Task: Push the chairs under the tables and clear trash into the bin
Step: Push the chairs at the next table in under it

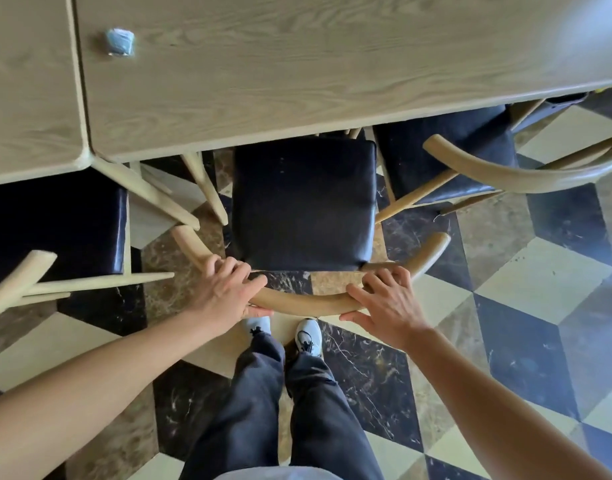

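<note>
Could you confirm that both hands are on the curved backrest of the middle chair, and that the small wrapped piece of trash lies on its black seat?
Not quite: the head view shows the trash on the table, not the seat. Left hand and right hand do hold the backrest.

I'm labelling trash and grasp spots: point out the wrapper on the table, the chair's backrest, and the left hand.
wrapper (120, 42), head view, middle of the crumpled bluish packet.
chair backrest (308, 302), head view, curved rail between the hands.
left hand (228, 292), head view, back of the hand.
</note>
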Action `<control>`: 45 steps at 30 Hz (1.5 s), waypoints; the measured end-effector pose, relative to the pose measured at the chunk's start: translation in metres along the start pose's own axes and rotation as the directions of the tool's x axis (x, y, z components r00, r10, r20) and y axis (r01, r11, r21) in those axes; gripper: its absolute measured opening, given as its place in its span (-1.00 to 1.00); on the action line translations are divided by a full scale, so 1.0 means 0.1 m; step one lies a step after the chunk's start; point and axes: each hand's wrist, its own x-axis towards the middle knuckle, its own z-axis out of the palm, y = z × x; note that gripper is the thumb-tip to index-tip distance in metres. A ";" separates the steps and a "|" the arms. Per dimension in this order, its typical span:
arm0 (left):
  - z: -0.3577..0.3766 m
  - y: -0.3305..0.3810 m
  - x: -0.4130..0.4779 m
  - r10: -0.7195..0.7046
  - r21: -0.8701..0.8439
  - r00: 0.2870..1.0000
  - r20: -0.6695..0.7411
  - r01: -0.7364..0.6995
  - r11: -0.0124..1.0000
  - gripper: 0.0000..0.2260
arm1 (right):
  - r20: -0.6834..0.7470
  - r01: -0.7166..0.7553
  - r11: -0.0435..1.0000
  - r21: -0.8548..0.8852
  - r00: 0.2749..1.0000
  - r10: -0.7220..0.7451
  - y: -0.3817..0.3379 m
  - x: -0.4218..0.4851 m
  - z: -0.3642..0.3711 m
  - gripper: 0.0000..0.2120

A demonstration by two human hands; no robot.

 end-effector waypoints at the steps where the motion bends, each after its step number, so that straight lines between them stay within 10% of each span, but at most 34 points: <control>1: -0.01 -0.02 0.01 0.021 0.003 1.000 0.018 -0.021 1.000 -0.37 | -0.012 -0.027 1.000 0.009 1.000 0.027 -0.04 -0.02 0.00 -0.47; 45: 0.04 -0.32 0.32 -0.066 -0.076 0.993 -0.103 0.058 0.995 -0.36 | -0.104 0.142 0.989 0.052 0.985 -0.136 0.39 0.72 -0.14 -0.51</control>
